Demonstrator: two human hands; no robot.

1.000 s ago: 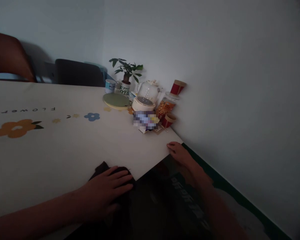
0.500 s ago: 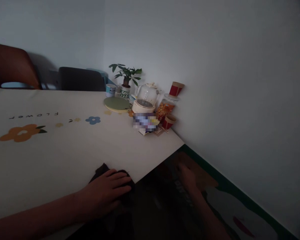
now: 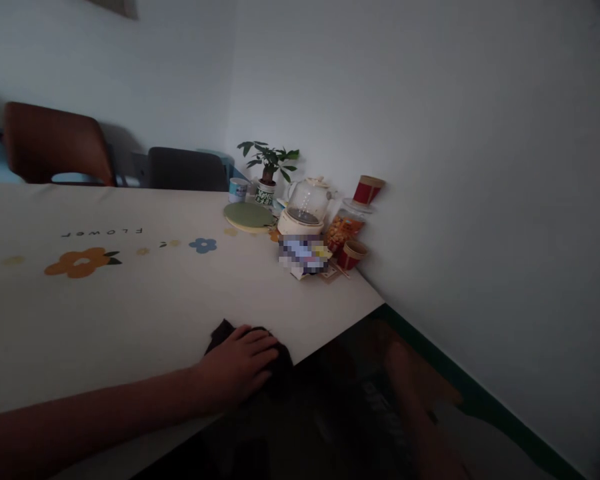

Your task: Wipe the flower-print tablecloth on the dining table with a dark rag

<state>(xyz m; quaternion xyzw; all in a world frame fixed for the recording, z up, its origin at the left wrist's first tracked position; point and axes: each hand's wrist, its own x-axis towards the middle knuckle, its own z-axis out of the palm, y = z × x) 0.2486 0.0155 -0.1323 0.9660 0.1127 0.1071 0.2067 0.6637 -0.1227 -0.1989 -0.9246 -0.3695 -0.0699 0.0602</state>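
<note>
My left hand (image 3: 240, 363) reaches in from the left, palm down on a dark, bunched cloth (image 3: 221, 333) at the near edge of the white table (image 3: 145, 340). Its fingers curve over the cloth and press it against the tabletop, and dark fabric shows on both sides of them. Lower right, past the table edge, my right hand (image 3: 399, 363) hangs in shadow above the floor. It is dim and smeared, so its fingers cannot be made out.
Against the wall stand a glass kettle (image 3: 307, 203), a snack jar (image 3: 345, 227), red paper cups (image 3: 354, 255), a potted plant (image 3: 266, 190), a blue-white can (image 3: 238, 190) and a green round mat (image 3: 250, 215). Chairs (image 3: 57, 143) line the far side.
The view has turned slightly left, shifting the table rightward in the picture. My left hand stays on the cloth near the table edge. My right hand has moved and looks more blurred.
</note>
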